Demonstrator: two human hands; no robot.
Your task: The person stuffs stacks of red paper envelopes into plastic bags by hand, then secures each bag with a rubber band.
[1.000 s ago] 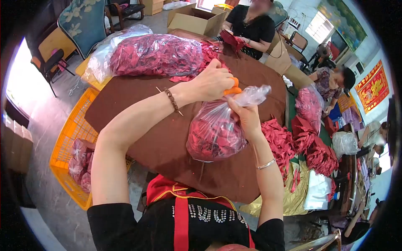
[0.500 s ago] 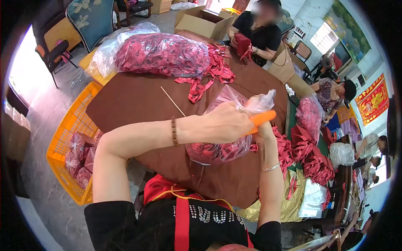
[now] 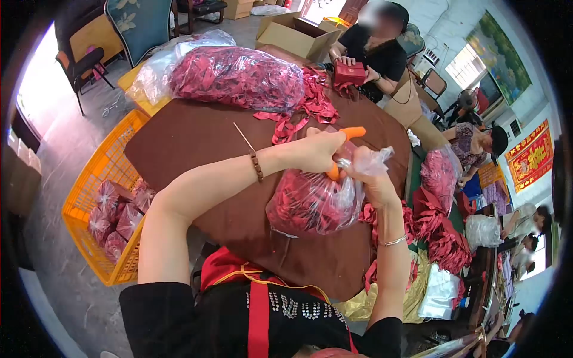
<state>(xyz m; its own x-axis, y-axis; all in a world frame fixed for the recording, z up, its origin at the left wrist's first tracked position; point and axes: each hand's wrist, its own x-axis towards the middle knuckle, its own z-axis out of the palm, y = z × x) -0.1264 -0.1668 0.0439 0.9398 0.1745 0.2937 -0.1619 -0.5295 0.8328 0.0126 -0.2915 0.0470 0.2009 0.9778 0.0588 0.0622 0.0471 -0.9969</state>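
Observation:
A clear plastic bag (image 3: 310, 206) packed with red ribbon-like strips sits on the brown table. My left hand (image 3: 325, 150), wearing a beaded bracelet, closes around orange-handled scissors (image 3: 353, 132) at the bag's upper part. The scissors' two orange handles stand apart, and my fingers partly hide the rest. Gathered plastic at the bag's neck (image 3: 377, 160) is gripped in my right hand (image 3: 369, 178), its fingers closed right beside the scissors.
A large plastic-wrapped bundle of red strips (image 3: 239, 80) lies at the table's far side. Left stands a yellow crate (image 3: 89, 235) with bagged red items. Across the table, a person (image 3: 376, 53) holds a red box (image 3: 349, 73). Red strips (image 3: 444, 232) heap up at right.
The orange handles have spread and shifted left and up with my left hand. My right hand has moved slightly down. The person opposite has turned the red box.

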